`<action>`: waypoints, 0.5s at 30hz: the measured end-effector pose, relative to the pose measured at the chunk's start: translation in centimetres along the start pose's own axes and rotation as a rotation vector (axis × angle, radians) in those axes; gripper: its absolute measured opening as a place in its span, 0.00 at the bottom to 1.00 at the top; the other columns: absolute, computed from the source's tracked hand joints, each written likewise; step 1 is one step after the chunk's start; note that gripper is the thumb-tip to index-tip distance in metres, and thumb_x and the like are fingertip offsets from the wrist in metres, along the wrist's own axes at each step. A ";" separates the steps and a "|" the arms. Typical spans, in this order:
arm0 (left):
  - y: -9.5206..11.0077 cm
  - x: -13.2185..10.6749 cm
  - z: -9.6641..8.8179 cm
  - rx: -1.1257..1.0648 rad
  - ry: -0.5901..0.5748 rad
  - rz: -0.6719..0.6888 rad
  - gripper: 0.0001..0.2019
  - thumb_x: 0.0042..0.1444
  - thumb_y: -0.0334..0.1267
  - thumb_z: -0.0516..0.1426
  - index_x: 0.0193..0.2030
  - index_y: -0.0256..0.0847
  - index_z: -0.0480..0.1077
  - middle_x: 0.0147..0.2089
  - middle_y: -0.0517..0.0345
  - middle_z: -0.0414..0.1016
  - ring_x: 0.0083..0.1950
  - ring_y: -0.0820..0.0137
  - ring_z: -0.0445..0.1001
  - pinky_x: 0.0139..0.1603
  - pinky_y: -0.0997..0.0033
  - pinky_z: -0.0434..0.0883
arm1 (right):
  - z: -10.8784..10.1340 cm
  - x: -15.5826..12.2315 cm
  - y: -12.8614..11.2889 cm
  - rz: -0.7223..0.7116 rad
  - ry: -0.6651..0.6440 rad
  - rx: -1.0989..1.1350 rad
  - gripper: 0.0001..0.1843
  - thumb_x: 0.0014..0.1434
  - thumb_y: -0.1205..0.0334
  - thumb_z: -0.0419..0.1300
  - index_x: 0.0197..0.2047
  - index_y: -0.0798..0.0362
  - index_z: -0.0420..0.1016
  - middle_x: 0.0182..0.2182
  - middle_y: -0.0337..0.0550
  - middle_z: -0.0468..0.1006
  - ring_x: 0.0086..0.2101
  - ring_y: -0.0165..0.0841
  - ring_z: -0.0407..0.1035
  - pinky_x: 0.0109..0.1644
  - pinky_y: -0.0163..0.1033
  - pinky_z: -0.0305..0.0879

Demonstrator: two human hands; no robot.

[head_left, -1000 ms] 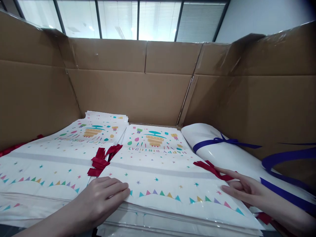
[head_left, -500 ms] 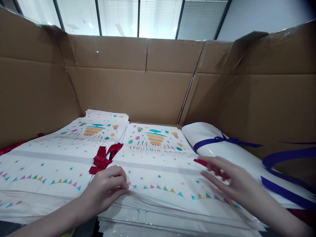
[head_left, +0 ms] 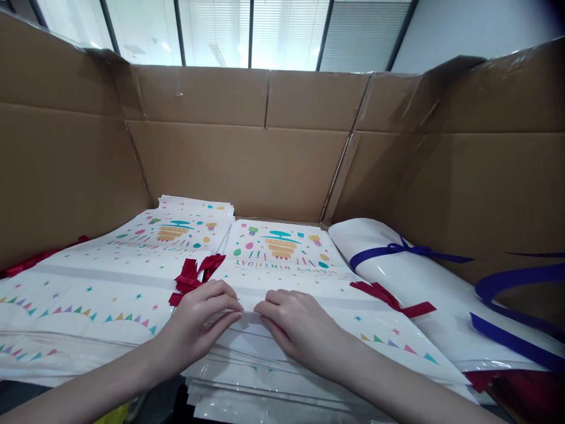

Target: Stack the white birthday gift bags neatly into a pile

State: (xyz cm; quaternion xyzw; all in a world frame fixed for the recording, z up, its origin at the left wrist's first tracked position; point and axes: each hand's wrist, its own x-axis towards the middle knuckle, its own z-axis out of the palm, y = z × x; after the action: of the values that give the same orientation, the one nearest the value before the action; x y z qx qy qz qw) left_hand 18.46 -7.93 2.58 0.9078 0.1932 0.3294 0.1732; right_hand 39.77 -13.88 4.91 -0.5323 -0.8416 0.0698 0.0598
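Observation:
Inside a big cardboard box lies a middle stack of white birthday-print bags point(head_left: 282, 259) with a red ribbon point(head_left: 391, 299). My left hand point(head_left: 200, 321) and my right hand point(head_left: 295, 321) meet at the top bag's near edge, which is folded back toward the middle. Both hands pinch that folded edge, fingertips almost touching. A bunch of red ribbons point(head_left: 194, 277) sits just beyond my left hand.
A second stack of birthday-print bags point(head_left: 101, 282) lies to the left. On the right lie white bags tied with blue ribbon point(head_left: 397, 271). Cardboard walls point(head_left: 247, 165) enclose the back and both sides. More blue ribbon point(head_left: 516, 288) trails at far right.
My right hand has swung from the red ribbon at the right over to the middle. The top bag's near edge has been drawn back, and both hands now pinch it.

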 end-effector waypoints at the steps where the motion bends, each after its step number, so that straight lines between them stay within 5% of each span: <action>1: 0.2 -0.2 0.1 0.085 0.061 0.130 0.09 0.64 0.26 0.52 0.45 0.38 0.71 0.41 0.52 0.73 0.42 0.70 0.71 0.41 0.72 0.69 | 0.2 0.1 -0.1 0.013 -0.007 -0.016 0.11 0.64 0.71 0.51 0.40 0.54 0.75 0.35 0.43 0.76 0.34 0.34 0.71 0.34 0.37 0.56; 3: 1.0 -0.6 0.5 0.225 0.092 0.369 0.13 0.62 0.23 0.50 0.51 0.34 0.69 0.44 0.48 0.74 0.44 0.67 0.72 0.44 0.69 0.70 | 0.3 0.3 -0.2 0.042 0.000 -0.025 0.12 0.63 0.72 0.50 0.37 0.55 0.75 0.34 0.44 0.76 0.32 0.33 0.71 0.32 0.36 0.54; 5: 1.9 -0.7 1.0 0.298 -0.009 0.456 0.14 0.63 0.24 0.48 0.54 0.31 0.67 0.46 0.46 0.75 0.47 0.64 0.74 0.47 0.67 0.72 | 0.2 0.4 -0.2 0.066 0.005 -0.023 0.11 0.62 0.73 0.51 0.35 0.56 0.74 0.34 0.43 0.76 0.32 0.32 0.70 0.31 0.36 0.53; 11: 3.1 0.5 2.3 0.315 -0.460 0.030 0.24 0.64 0.46 0.53 0.63 0.35 0.59 0.62 0.42 0.65 0.60 0.56 0.68 0.56 0.58 0.70 | -0.1 0.5 -0.6 0.070 0.014 -0.028 0.12 0.61 0.74 0.51 0.38 0.56 0.75 0.38 0.45 0.77 0.37 0.34 0.72 0.35 0.36 0.58; 15: 2.0 1.0 2.8 0.232 -0.635 -0.133 0.21 0.66 0.50 0.50 0.60 0.41 0.62 0.59 0.46 0.69 0.56 0.53 0.71 0.53 0.55 0.71 | 0.2 0.6 -1.0 0.034 0.026 0.012 0.13 0.61 0.74 0.52 0.44 0.55 0.75 0.44 0.47 0.78 0.44 0.37 0.71 0.42 0.37 0.63</action>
State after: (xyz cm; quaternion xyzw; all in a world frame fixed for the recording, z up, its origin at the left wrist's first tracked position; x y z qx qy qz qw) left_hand 21.53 -9.77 1.94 0.9642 0.2244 -0.0060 0.1414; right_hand 38.61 -13.76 4.87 -0.5469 -0.8312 0.0689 0.0726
